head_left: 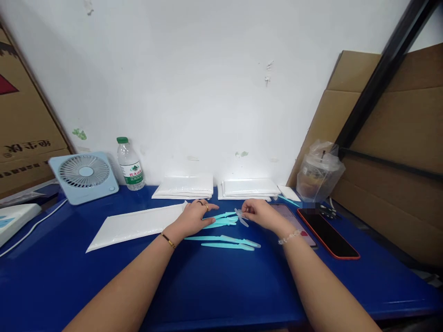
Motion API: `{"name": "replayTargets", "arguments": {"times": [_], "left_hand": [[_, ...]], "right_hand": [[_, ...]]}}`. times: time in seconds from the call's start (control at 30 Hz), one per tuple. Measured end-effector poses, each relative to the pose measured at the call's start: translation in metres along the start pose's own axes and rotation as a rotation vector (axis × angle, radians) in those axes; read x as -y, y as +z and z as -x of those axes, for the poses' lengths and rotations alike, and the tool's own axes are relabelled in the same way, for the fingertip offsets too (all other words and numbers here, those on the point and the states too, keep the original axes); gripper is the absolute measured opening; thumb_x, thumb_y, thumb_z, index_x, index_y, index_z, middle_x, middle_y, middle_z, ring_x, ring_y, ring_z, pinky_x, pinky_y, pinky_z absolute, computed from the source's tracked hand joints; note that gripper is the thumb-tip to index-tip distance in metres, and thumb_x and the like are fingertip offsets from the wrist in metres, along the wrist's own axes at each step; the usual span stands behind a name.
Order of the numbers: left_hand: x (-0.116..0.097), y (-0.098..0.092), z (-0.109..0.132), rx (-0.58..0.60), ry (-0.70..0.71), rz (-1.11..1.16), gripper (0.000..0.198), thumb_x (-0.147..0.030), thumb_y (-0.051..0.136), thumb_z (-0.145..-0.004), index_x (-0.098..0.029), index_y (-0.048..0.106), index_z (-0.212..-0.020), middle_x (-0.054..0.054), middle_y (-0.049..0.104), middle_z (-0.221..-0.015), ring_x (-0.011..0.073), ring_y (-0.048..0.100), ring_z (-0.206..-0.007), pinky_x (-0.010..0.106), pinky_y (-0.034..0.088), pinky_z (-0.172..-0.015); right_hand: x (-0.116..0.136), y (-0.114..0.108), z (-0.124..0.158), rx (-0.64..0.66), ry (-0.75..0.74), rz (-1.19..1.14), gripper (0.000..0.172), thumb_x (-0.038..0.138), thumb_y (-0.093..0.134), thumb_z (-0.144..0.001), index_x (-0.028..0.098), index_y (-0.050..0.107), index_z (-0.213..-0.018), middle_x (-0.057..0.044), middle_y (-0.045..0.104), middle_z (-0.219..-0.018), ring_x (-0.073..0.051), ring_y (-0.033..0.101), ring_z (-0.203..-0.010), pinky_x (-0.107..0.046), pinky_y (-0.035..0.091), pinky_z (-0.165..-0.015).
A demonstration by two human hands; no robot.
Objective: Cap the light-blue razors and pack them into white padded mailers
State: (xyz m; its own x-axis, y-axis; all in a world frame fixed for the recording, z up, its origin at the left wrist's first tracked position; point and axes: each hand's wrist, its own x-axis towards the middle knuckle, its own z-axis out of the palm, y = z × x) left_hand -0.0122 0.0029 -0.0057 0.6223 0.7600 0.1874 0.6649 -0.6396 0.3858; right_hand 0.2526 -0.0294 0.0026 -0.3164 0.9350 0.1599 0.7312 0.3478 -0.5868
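Several teal eyebrow razors (221,222) lie bunched at the middle of the blue table. My left hand (196,216) rests at their left end, index finger stretched out and thumb touching the handles. My right hand (258,213) is closed in a pinch at the blade end, by small clear plastic caps (242,218); one seems to be between the fingertips. Nearer to me, apart from the bunch, lie two more razors, a longer one (221,239) and a shorter one (226,246), with clear covers over their tips. A white padded pouch (134,223) lies under my left hand's side.
Two stacks of white pouches, left (183,185) and right (247,187), lie against the wall. A blue fan (84,177) and a water bottle (130,166) stand at left. To the right are a red-cased phone (328,233), another phone (290,219) and a bagged drink cup (316,173).
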Motion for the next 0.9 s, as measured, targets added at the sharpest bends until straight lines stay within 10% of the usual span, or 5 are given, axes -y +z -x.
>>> {"name": "replayTargets", "arguments": {"times": [0.27, 0.57, 0.8, 0.9], "left_hand": [[-0.008, 0.007, 0.002, -0.049, 0.01, 0.023, 0.031, -0.035, 0.052, -0.083, -0.026, 0.06, -0.112, 0.005, 0.06, -0.109, 0.0222, 0.05, -0.104, 0.031, 0.04, -0.086], [-0.023, -0.001, 0.0, 0.038, -0.001, 0.089, 0.027, -0.036, 0.046, -0.084, -0.019, 0.065, -0.074, 0.002, 0.067, -0.082, 0.015, 0.057, -0.07, 0.024, 0.038, -0.062], [-0.007, 0.009, -0.009, -0.067, -0.043, -0.035, 0.024, -0.037, 0.05, -0.083, -0.023, 0.067, -0.091, 0.003, 0.066, -0.089, 0.019, 0.058, -0.083, 0.027, 0.04, -0.069], [-0.013, 0.009, -0.006, -0.111, -0.027, -0.018, 0.024, -0.037, 0.053, -0.081, -0.023, 0.064, -0.098, 0.003, 0.064, -0.094, 0.0199, 0.056, -0.09, 0.028, 0.041, -0.074]], "right_hand": [[0.033, 0.029, 0.004, 0.286, -0.19, 0.022, 0.017, 0.035, 0.064, -0.075, 0.018, 0.062, -0.076, 0.0, 0.059, -0.073, -0.011, 0.051, -0.062, -0.021, 0.037, -0.053], [0.017, 0.013, 0.0, 0.078, -0.122, -0.016, 0.015, 0.031, 0.057, -0.081, 0.017, 0.06, -0.076, -0.001, 0.058, -0.073, -0.011, 0.05, -0.062, -0.022, 0.037, -0.056], [-0.002, -0.003, 0.001, 0.053, 0.056, -0.02, 0.016, 0.031, 0.061, -0.073, 0.015, 0.063, -0.076, -0.002, 0.063, -0.071, -0.013, 0.053, -0.062, -0.023, 0.039, -0.056], [0.006, -0.014, 0.01, 0.281, 0.066, -0.048, 0.019, 0.033, 0.068, -0.065, 0.016, 0.066, -0.074, -0.001, 0.064, -0.068, -0.014, 0.054, -0.06, -0.023, 0.04, -0.053]]}}
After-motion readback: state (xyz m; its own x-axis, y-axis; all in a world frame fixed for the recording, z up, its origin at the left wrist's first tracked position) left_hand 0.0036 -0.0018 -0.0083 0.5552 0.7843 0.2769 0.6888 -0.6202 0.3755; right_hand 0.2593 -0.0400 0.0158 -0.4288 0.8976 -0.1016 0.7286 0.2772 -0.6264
